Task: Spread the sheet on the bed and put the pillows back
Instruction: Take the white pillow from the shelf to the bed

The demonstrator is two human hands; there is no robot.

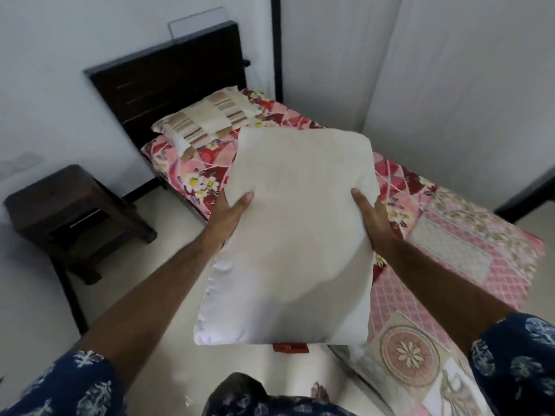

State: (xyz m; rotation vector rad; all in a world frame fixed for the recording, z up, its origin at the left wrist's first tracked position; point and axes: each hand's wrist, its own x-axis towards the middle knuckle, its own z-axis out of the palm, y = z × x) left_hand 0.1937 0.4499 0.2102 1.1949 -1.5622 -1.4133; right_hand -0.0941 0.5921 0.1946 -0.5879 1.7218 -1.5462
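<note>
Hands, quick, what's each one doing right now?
Left hand: grips the left edge of the plain cream fabric pillow, thumb on top.
Right hand: grips the pillow's right edge, thumb on top.

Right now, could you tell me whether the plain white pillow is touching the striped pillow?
Cannot tell. In the head view the white pillow, gripped by the left hand and right hand, overlaps the striped pillow at the headboard; no gap or contact shows.

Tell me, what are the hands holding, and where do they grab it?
The white pillow. The left hand grips its left edge and the right hand grips its right edge, thumbs on top.
</note>
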